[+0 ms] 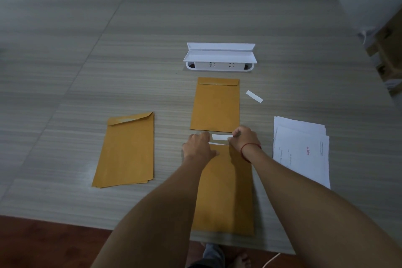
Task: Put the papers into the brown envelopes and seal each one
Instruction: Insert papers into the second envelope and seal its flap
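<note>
A brown envelope [226,191] lies lengthwise in front of me on the table. My left hand [199,148] presses flat on its upper left part. My right hand [243,139] pinches a white backing strip [220,137] at the envelope's flap end, and the strip is lifted off the flap. A second brown envelope [215,104] lies further back with its flap folded down. A small stack of brown envelopes [126,150] lies to the left, the top one's flap loose. A pile of white papers [302,150] lies to the right.
A white plastic socket box [219,59] with its lid up stands behind the envelopes. One loose white strip [254,96] lies right of the far envelope. Cardboard boxes [389,50] stand at the right edge. The table's front edge [65,223] is near me, with wooden floor below.
</note>
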A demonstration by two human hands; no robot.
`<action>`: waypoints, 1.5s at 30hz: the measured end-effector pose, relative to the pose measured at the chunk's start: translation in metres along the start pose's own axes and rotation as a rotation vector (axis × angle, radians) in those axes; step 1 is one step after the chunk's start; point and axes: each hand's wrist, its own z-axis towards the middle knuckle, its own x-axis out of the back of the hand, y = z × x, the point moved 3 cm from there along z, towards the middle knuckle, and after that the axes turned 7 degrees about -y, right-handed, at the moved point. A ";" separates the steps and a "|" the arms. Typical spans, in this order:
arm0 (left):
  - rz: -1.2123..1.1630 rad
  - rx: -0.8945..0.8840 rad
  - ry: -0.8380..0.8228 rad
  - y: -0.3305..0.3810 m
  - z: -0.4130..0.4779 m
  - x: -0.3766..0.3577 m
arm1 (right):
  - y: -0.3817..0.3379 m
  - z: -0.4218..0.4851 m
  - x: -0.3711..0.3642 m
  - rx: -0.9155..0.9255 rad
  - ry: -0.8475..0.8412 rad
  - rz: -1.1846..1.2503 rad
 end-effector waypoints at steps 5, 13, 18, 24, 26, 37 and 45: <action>-0.009 0.000 -0.007 0.001 0.001 0.000 | 0.005 -0.007 0.000 0.136 -0.019 -0.055; -0.023 0.019 -0.015 0.000 0.001 -0.001 | 0.028 0.000 0.031 -0.097 0.331 0.519; 0.042 0.003 -0.013 0.003 0.008 -0.004 | 0.017 0.020 0.046 -0.275 0.391 0.759; 0.095 0.010 -0.008 0.009 0.009 0.000 | 0.012 0.019 0.049 -0.282 0.305 0.668; 0.088 -0.007 -0.004 0.012 0.010 0.002 | 0.014 0.014 0.048 -0.261 0.302 0.576; 0.149 -0.243 0.057 0.008 -0.002 -0.016 | 0.022 -0.013 0.016 0.147 -0.130 -0.055; 0.163 -0.299 0.013 0.003 -0.006 -0.018 | 0.025 -0.019 0.014 0.154 -0.041 0.100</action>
